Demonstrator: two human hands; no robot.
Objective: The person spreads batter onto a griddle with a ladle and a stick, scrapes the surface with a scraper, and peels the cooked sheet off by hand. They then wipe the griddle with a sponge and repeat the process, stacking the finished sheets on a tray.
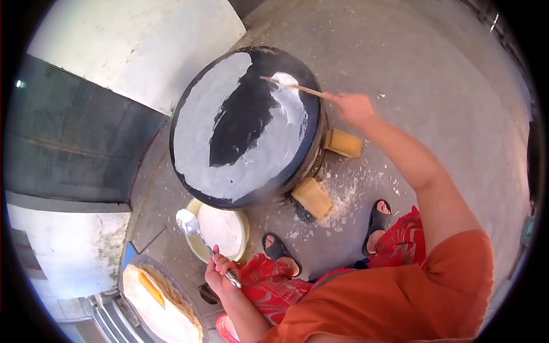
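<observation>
My right hand (pixel 351 108) is closed round one end of a thin wooden stick (pixel 306 90). The stick reaches over the far right part of a large round black griddle (pixel 240 126), beside a thick white lump of batter (pixel 285 79). A thin pale layer of batter (pixel 200 131) covers the griddle's left, near and right parts, while a dark strip shows bare in the middle. Low on the left, my left hand (pixel 223 271) grips the handle of a metal ladle (pixel 187 222). Its white-coated bowl is over the left rim of a cream bucket (pixel 245 228) holding white batter (pixel 220 228).
Two yellowish blocks (pixel 343 143) (pixel 312 198) stand at the griddle's right side, with pale crumbs (pixel 343 194) on the concrete floor. A stack of thin flatbreads (pixel 154 303) carrying an orange-yellow flat piece (pixel 151 288) lies at lower left. My sandalled feet are near the bucket and blocks.
</observation>
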